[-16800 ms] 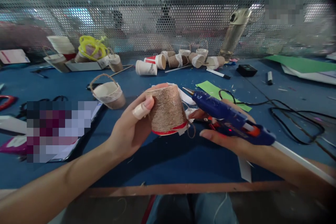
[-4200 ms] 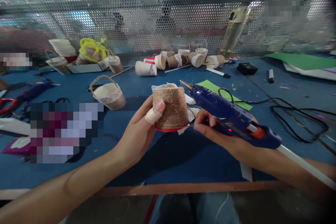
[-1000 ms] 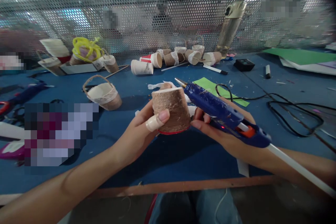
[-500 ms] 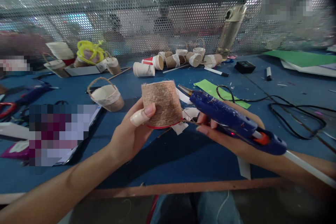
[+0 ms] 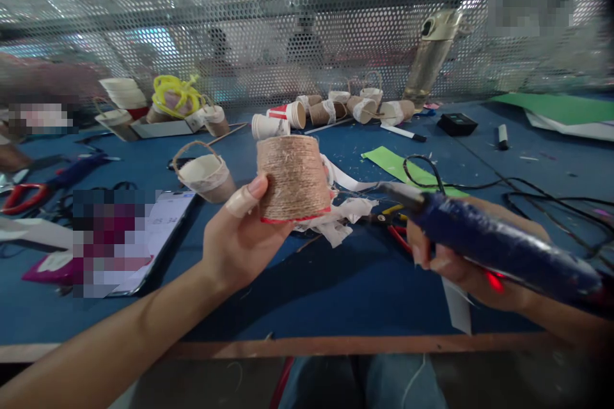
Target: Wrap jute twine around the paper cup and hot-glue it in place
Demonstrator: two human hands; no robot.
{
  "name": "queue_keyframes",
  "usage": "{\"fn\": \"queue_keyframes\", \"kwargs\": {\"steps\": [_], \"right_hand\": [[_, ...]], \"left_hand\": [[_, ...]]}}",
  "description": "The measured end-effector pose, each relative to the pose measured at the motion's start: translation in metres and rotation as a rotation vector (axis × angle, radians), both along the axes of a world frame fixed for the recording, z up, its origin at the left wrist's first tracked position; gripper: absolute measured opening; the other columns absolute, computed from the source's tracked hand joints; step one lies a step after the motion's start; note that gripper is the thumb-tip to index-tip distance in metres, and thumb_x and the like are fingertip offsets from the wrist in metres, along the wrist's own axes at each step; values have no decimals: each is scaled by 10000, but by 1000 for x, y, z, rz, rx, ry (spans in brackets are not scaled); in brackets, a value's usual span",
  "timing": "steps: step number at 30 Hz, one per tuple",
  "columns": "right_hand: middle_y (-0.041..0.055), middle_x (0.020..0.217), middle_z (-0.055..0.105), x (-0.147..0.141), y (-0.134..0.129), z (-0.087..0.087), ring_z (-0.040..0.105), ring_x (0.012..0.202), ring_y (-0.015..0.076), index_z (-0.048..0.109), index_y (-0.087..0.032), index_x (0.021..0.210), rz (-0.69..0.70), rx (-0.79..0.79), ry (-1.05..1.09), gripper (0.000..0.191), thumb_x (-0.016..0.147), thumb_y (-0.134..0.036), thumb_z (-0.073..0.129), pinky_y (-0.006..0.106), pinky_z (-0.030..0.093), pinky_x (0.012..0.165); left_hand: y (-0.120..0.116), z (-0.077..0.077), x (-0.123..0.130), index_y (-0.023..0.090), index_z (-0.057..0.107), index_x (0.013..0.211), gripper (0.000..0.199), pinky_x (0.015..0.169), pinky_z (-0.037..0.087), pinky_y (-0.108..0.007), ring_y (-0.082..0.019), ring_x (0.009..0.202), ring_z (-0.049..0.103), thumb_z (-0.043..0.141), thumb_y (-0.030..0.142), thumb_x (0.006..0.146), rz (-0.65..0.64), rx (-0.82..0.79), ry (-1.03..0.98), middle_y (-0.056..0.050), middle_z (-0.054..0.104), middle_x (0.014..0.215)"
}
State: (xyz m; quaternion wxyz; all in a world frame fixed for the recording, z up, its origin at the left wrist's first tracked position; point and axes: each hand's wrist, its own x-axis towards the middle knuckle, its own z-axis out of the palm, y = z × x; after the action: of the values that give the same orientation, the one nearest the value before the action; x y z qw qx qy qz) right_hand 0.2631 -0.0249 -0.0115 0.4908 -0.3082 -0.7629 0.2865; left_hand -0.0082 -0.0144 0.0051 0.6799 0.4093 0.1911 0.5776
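Observation:
My left hand (image 5: 240, 239) is wrapped round a paper cup (image 5: 290, 176) covered in coils of brown twine, its thumb, with a pale wrap on it, pressed to the side. The cup is upside down, and a red rim shows at its lower edge. Over to the right, my right hand (image 5: 472, 275) grips a blue glue gun (image 5: 503, 239), blurred by motion. Its nozzle points left, apart from the cup. Crumpled white lace or tissue (image 5: 343, 220) and red-handled pliers or cutters (image 5: 400, 236) lie between the two hands.
A small twine-handled basket (image 5: 206, 176) stands left of the cup, with a phone (image 5: 153, 243) nearer. Several finished baskets (image 5: 362, 108), paper cups (image 5: 271, 126) and a bottle (image 5: 429, 57) line the back by the perforated screen. A black cable (image 5: 542, 185) trails at right.
My right hand has moved right with the glue gun, away from the cup. The twine strand that ran from the cup to that hand no longer shows there. My left hand still holds the cup.

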Motion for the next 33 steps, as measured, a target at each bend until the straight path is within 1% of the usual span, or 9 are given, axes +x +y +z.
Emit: {"fn": "queue_keyframes", "kwargs": {"steps": [1, 2, 3, 8, 13, 18, 22, 27, 33], "right_hand": [[16, 672, 715, 1, 1, 4, 672, 552, 171, 702, -255, 795, 111, 48, -44, 138, 824, -271, 836, 292, 547, 502], [13, 702, 726, 0, 1, 6, 678, 566, 153, 719, -233, 853, 220, 98, -50, 124, 810, -179, 822, 265, 554, 514], [6, 722, 731, -1, 1, 7, 690, 591, 146, 721, -223, 884, 251, 105, -24, 150, 811, -123, 806, 254, 571, 549], [-9, 752, 723, -7, 0, -2, 685, 599, 143, 636, -240, 881, 69, 19, 44, 211, 845, -144, 820, 262, 545, 545], [17, 824, 718, -4, 4, -6, 699, 709, 191, 602, -250, 876, 152, 26, 28, 235, 824, -105, 779, 343, 559, 642], [-1, 800, 672, -1, 9, -2, 654, 686, 167, 554, -254, 860, 141, 95, -71, 289, 771, -99, 781, 318, 529, 630], [-17, 765, 616, -1, 9, -6, 602, 643, 157, 532, -256, 859, 182, 92, -68, 282, 762, -120, 759, 331, 518, 633], [-35, 712, 543, -2, 4, -7, 561, 614, 156, 494, -267, 834, 126, 124, -94, 294, 768, -122, 741, 327, 485, 603], [-36, 699, 544, -2, 2, -5, 564, 595, 146, 508, -271, 825, 73, 209, -189, 277, 815, -98, 724, 301, 428, 554]], "left_hand": [[0, 0, 0, 140, 760, 1201, 372, 1026, 577, -415, -276, 1115, 741, 649, 401, 961, -16, 3, -9, -118, 808, 1196], [0, 0, 0, 147, 759, 1207, 373, 1018, 582, -419, -275, 1110, 741, 657, 409, 962, -24, 0, -7, -115, 806, 1205], [0, 0, 0, 155, 758, 1212, 373, 1009, 585, -422, -276, 1097, 742, 674, 414, 957, -25, -7, 8, -111, 805, 1206], [-2, -1, 1, 129, 760, 1187, 443, 971, 582, -431, -288, 1022, 741, 750, 461, 894, 80, -2, 110, -130, 803, 1107], [-3, 0, 1, 180, 734, 1262, 498, 903, 581, -411, -290, 1012, 728, 789, 453, 850, 119, 11, 133, -89, 794, 1073], [-4, 4, 2, 184, 691, 1347, 612, 879, 572, -398, -292, 1000, 733, 827, 444, 810, 123, 22, 130, -78, 798, 1071], [-6, 5, 3, 181, 715, 1304, 619, 934, 567, -412, -282, 969, 756, 859, 462, 772, 173, -26, 150, -67, 820, 1074], [-7, 2, 2, 184, 777, 1069, 393, 1061, 533, -502, -346, 1118, 733, 855, 439, 780, 172, -26, 154, -67, 820, 1009], [-7, -2, 3, 188, 750, 1231, 436, 1181, 447, -555, -367, 1285, 664, 796, 397, 851, 175, 29, 152, -81, 818, 1047]]}}
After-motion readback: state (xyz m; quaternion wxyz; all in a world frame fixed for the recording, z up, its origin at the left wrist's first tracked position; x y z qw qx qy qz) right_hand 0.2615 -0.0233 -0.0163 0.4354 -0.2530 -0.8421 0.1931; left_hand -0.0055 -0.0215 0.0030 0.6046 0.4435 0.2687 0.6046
